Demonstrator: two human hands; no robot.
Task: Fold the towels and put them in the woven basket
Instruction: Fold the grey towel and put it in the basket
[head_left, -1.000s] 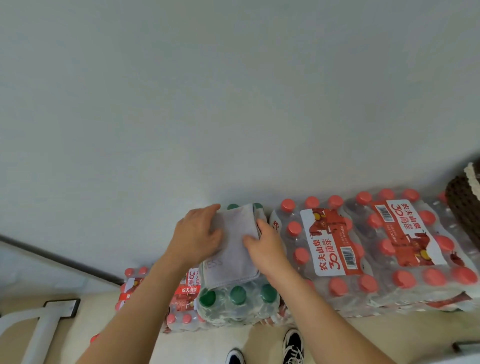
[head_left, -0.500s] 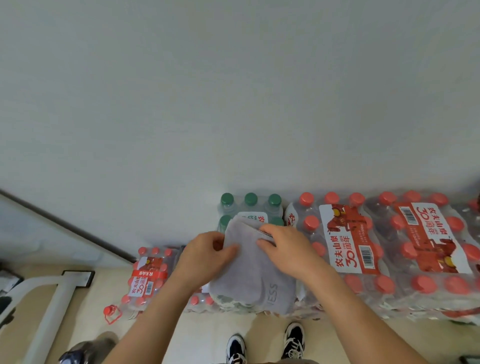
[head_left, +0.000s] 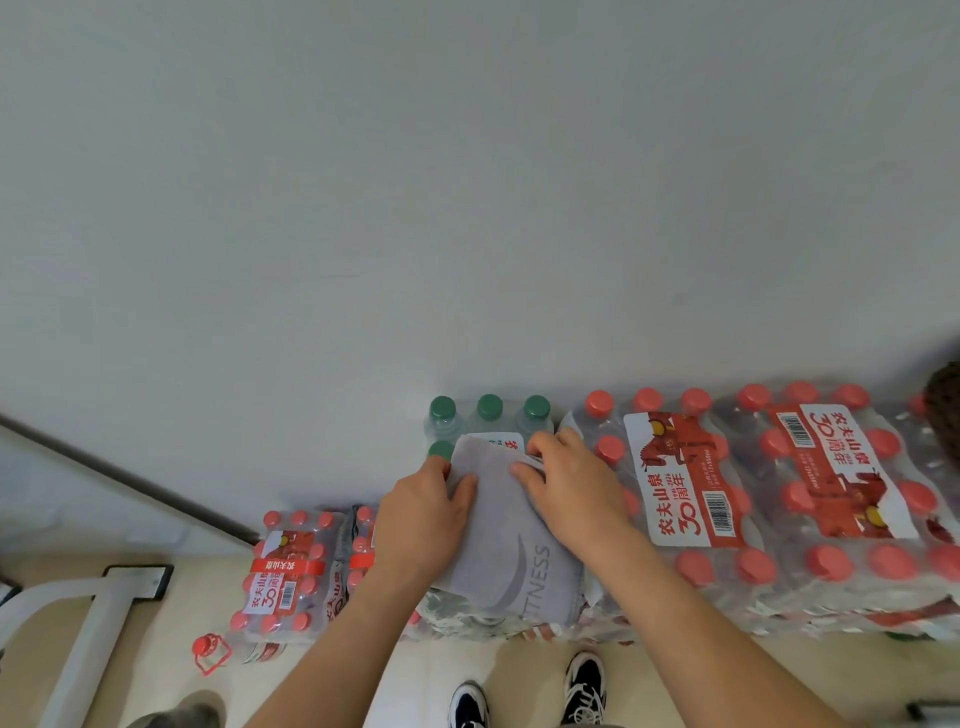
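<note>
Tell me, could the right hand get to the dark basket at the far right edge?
Probably, perhaps with a sideways step: the right hand holds the grey towel, and only packs of red-capped bottles lie between it and the basket, mostly out of frame.

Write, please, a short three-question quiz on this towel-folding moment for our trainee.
1. True or false: the grey cloth towel lies spread on the floor.
2. Which grips the towel? A: the left hand alone. B: the right hand alone. C: both hands.
3. Fill in: the caps on the plastic-wrapped bottle packs to the right of the towel are ___.

Key
1. False: it lies on the shrink-wrapped pack of green-capped bottles.
2. C.
3. Red.
</note>
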